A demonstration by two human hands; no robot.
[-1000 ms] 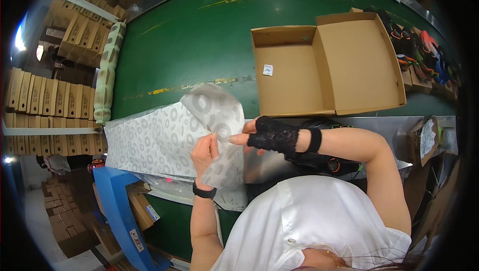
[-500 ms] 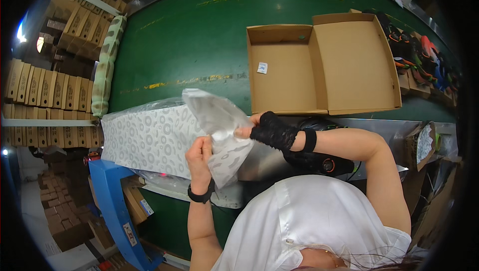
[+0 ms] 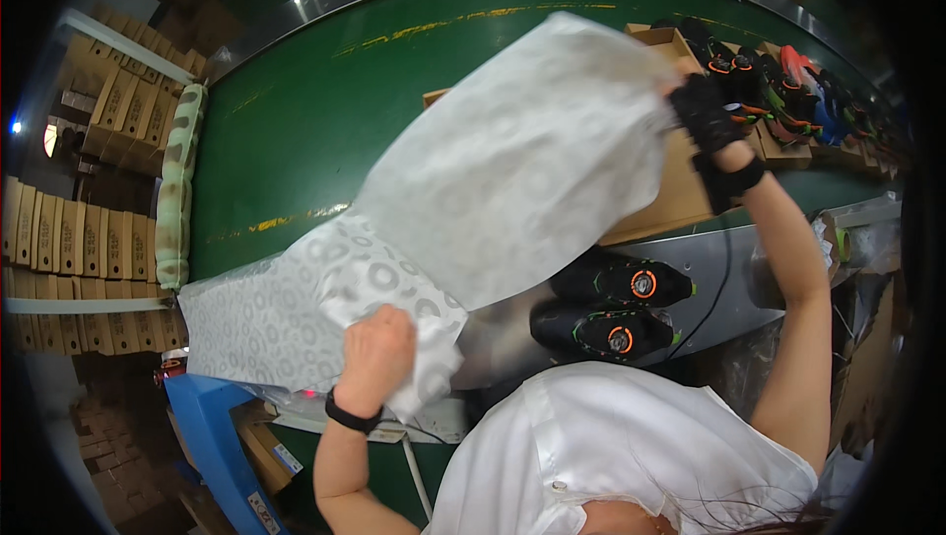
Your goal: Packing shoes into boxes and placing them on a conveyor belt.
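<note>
A large sheet of wrapping paper (image 3: 522, 161), white with a faint grey ring pattern, spreads up and across between my hands. My right hand (image 3: 705, 106), in a black lace glove, grips its far right edge over the cardboard shoebox (image 3: 680, 166); its fingers are slightly blurred. My left hand (image 3: 379, 353) is closed in a fist on crumpled patterned paper at the near end. Under it, a stack of the same paper (image 3: 246, 328) lies to the left. The paper hides most of the shoebox. Two black shoes (image 3: 621, 308) with orange rings lie on the metal ledge, right of my left hand.
A green conveyor belt (image 3: 286, 131) runs behind the paper. More shoes (image 3: 778, 82) stand on boxes at the far right. Stacked cardboard boxes (image 3: 89, 239) fill the left side, beyond a padded roll (image 3: 177, 190). A blue metal frame (image 3: 212, 436) stands at the near left.
My right hand has swung up and to the right, drawing the paper sheet out over the box. My left hand has moved down slightly. Both shoes are now uncovered to view.
</note>
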